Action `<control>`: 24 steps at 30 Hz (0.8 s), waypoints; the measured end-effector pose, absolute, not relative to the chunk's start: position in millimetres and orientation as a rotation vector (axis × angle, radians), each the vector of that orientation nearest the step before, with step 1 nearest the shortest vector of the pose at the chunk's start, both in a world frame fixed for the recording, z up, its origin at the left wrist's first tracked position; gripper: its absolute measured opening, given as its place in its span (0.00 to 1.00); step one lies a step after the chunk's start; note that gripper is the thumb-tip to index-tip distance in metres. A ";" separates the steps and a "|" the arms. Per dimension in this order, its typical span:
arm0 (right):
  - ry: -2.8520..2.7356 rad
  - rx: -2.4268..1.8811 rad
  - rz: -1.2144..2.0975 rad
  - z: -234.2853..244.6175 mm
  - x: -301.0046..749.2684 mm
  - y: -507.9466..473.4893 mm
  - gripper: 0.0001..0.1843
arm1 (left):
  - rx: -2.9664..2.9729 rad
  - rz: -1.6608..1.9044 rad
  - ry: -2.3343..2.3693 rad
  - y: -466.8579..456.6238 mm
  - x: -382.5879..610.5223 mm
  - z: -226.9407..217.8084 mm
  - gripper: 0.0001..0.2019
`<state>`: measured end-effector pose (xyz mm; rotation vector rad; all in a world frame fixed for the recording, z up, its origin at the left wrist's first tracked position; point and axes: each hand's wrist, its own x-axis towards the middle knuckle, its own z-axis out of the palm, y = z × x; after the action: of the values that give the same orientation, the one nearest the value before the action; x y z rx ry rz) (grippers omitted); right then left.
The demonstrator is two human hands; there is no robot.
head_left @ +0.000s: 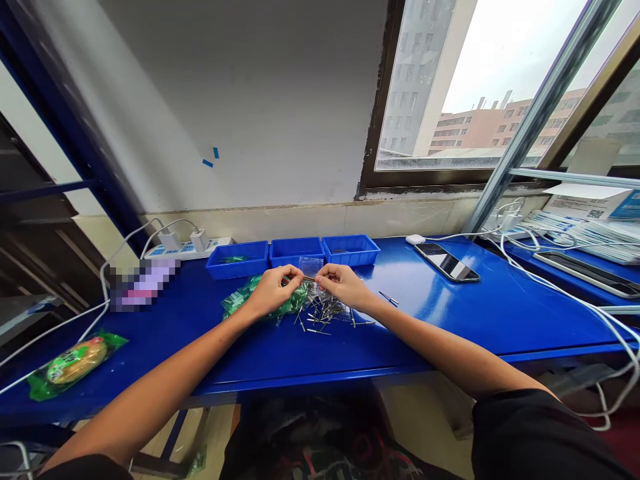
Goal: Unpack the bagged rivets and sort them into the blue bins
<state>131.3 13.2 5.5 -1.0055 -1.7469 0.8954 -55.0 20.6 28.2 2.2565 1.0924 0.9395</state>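
Note:
My left hand (pixel 273 289) and my right hand (pixel 346 285) meet over the middle of the blue table. A thin metal blind rivet (pixel 309 279) spans the gap between them, pinched by thumb and fingers at either end. Beneath and in front of the hands lies a loose heap of blind rivets (pixel 319 320), partly on a clear plastic bag (pixel 343 310). Small green plastic packets (pixel 235 303) are piled by my left hand, partly hidden by it. A lone rivet (pixel 389 299) rests right of my right wrist.
Three blue trays stand in a row behind: left tray (pixel 237 269), middle tray (pixel 296 245) and right tray (pixel 353 257). A phone (pixel 447 261) lies at right, a wrapped bread (pixel 77 363) at left. White cables (pixel 565 283) and a power strip (pixel 190 250) flank the table.

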 end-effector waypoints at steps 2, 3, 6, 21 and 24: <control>-1.765 -1.002 0.887 6.1 130.7 12.5 0.05 | 2.248 0.932 1.086 19.5 -54.8 28.7 0.10; -1.779 -1.000 0.885 6.6 130.3 11.9 0.06 | 2.245 0.928 1.082 19.0 -54.6 28.8 0.10; -1.820 -0.993 0.876 8.5 129.3 9.8 0.06 | 2.239 0.913 1.065 17.4 -54.0 28.7 0.10; -1.792 -1.027 0.774 6.1 129.3 11.6 0.06 | 2.338 0.844 1.032 19.9 -54.7 21.6 0.09; -1.788 -1.024 0.739 8.3 128.5 9.9 0.06 | 2.329 0.845 1.029 19.3 -53.9 21.6 0.09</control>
<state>128.5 9.9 8.3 -1.0244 -1.7882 0.7387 -53.9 19.3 21.6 2.3294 1.0288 0.8451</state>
